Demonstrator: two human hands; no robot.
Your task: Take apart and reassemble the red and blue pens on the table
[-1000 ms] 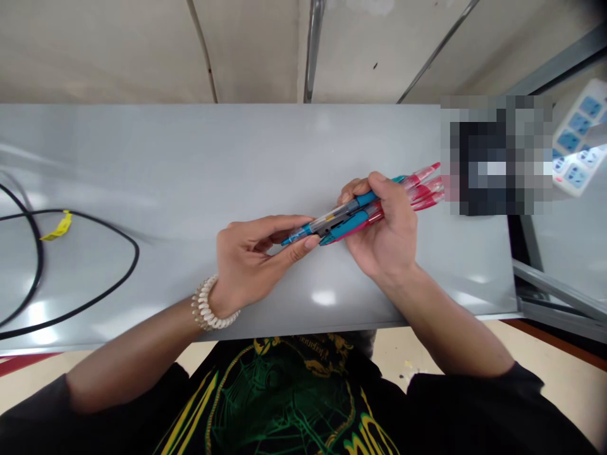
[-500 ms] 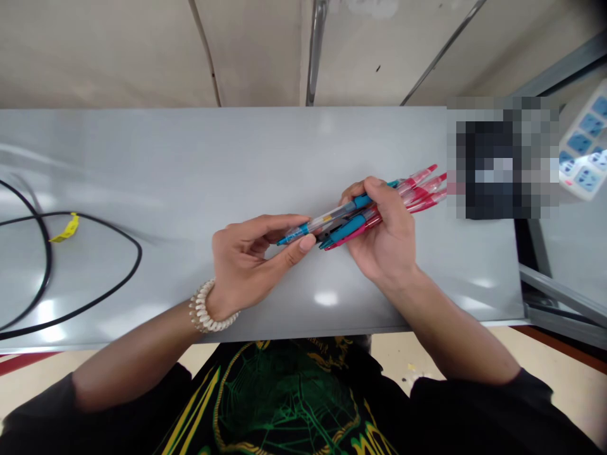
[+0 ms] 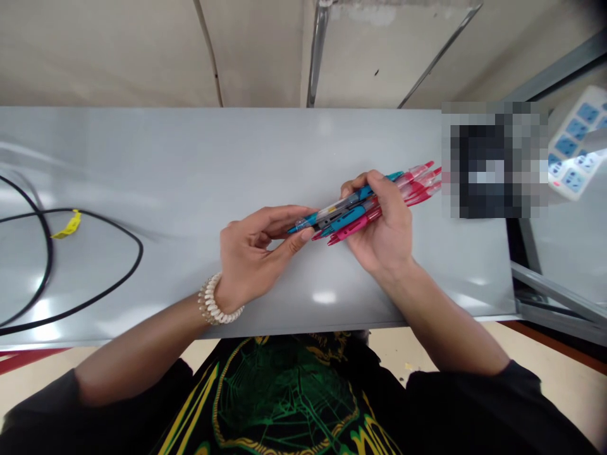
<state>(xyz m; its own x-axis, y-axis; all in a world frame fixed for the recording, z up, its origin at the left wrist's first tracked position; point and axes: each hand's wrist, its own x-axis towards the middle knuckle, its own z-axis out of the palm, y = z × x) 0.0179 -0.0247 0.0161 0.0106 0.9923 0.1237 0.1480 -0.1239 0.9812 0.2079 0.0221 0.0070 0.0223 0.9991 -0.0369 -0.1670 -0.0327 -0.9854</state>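
Observation:
A bunch of several pens, some blue and some pink-red with clear barrels, lies across my right hand (image 3: 386, 227), its fingers and thumb wrapped round it. The pink-red pens (image 3: 417, 184) point out past the thumb to the upper right. My left hand (image 3: 260, 249), wearing a pale coiled band (image 3: 219, 302) at the wrist, pinches the end of a clear-barrelled blue pen (image 3: 327, 212) between thumb and fingers. That pen lies along the top of the bunch, its other end in my right hand. Both hands are above the grey table (image 3: 190, 158).
A black cable (image 3: 140, 253) with a yellow tag (image 3: 71, 225) loops over the table's left side. To the right are a blurred dark object (image 3: 481, 174) and a white power strip (image 3: 576, 148) with blue sockets. A wall stands behind the table.
My left hand has moved slightly right and up, bringing the clear-barrelled blue pen closer in along the bunch. More of a pink pen shows below the blue ones. The view has shifted a little.

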